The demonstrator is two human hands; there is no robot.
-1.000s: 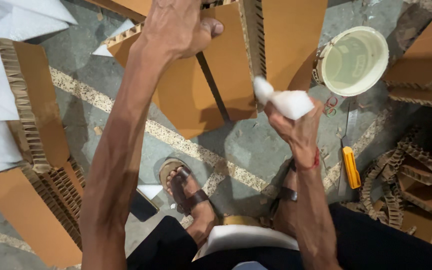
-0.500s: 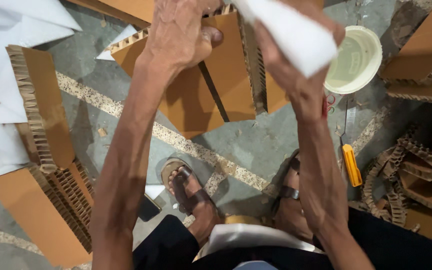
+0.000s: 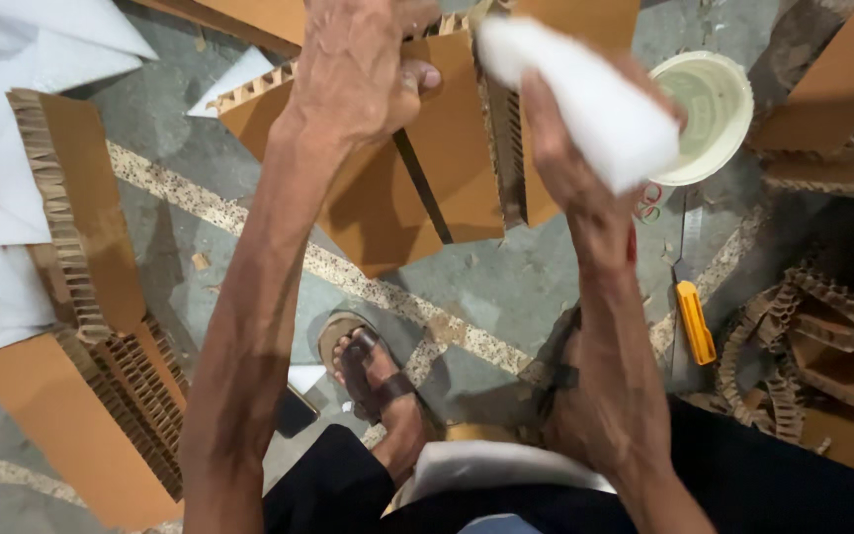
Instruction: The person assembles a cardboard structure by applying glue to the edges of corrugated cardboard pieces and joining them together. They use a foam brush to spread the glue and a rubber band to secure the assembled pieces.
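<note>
Honeycomb cardboard panel, brown with an open ribbed edge, stands tilted on the grey floor ahead of my feet, near the top edge of the view. My left hand clenches its upper edge, thumb hooked over the front face. My right hand is closed around a white wad of cloth or foam, raised just beside the panel's right side; I cannot tell if it touches the board. Close by on the right sit a pale round bucket and, nearer me, a yellow-handled knife. More cardboard pieces lie along the left, white sheets beyond them. I judge the panel light and stiff across its faces, yet easily crushed at the ribbed edges, so it is best gripped on the flat faces near a corner. The wad looks soft and squashy
</note>
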